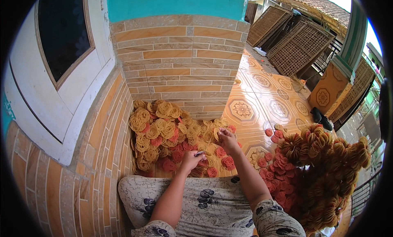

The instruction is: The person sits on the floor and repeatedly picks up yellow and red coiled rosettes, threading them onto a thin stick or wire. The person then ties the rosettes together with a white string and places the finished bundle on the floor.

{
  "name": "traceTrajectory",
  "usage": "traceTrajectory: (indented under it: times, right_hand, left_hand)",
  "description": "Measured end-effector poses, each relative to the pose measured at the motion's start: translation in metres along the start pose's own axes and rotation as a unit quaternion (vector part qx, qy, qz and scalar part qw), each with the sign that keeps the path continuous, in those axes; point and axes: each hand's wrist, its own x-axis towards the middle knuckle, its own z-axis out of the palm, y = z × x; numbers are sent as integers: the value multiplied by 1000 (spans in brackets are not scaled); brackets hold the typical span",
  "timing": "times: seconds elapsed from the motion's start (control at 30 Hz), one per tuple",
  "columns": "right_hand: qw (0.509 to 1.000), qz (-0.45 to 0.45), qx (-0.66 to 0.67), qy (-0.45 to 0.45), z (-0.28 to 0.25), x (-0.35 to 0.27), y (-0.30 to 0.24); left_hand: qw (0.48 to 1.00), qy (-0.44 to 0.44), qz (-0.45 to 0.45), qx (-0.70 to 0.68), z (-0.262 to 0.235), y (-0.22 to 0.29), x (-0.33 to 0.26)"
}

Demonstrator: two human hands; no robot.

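Observation:
My left hand [190, 161] is closed around a small, slim, dark thing [199, 153] whose kind I cannot make out. Farther forward and to the right, my right hand [229, 141] pinches the edge of a pale yellow coiled-strand round [216, 133]. Left of both hands, a heap of yellow coiled-strand rounds [163, 110] leans into the wall corner, with several pink ones mixed in. Pink rounds [228, 163] lie on the floor just beyond my lap. Folds of my patterned garment [204, 200] cover my legs.
Dense bundles of yellow-brown rounds [339, 159] stand at my right beside loose pink rounds [282, 167]. A tiled wall [176, 65] rises ahead, and a white door [53, 106] is at left. Woven racks [301, 47] lean beyond the patterned tile floor [241, 109]. Dark footwear [321, 118] sits by a pillar.

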Motion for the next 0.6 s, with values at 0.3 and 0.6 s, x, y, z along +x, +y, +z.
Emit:
traceTrajectory:
  times: [0.3,0.6]
  right_hand:
    - [990,0,14,143,-22,23,20]
    - [983,-39,-153,95,-14,13,16]
  left_hand:
    - [999,14,-16,-42,1,-1,2]
    - [997,-1,0,75,1,11,-5]
